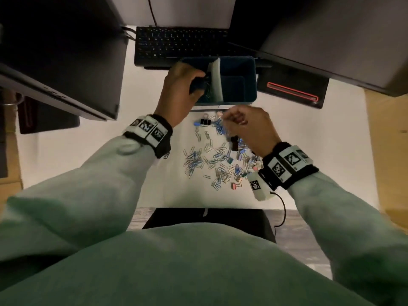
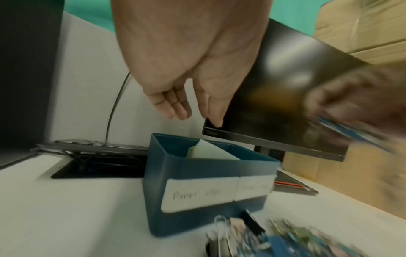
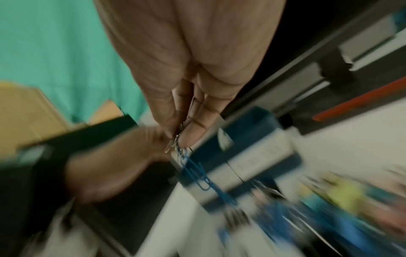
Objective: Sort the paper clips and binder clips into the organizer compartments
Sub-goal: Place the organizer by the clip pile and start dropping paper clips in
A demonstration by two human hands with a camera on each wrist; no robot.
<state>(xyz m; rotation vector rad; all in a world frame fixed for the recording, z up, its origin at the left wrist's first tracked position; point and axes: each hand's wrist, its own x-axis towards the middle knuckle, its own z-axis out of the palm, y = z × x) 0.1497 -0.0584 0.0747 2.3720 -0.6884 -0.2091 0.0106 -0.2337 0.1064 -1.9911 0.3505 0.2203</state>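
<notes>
The right hand (image 3: 189,83) pinches a hanging string of blue and silver paper clips (image 3: 197,172), long axis downward, just before the blue organizer (image 1: 238,85). Above its left compartment the left hand (image 2: 186,69) hangs with fingers relaxed.

I note a black keyboard (image 1: 176,44) at the far edge of the white desk (image 1: 77,155), with a thin dark cable (image 1: 152,11) running up the pale wall behind it. A dark monitor (image 1: 59,58) overhangs the far left corner and a second one (image 1: 331,38) the far right corner, under which I see a black flat item with a red stripe (image 1: 293,91) lying on the desk. Off the right edge I record tan cardboard boxes (image 2: 360,26), and at the near edge a black chair seat (image 1: 207,217) shows below the desk.
</notes>
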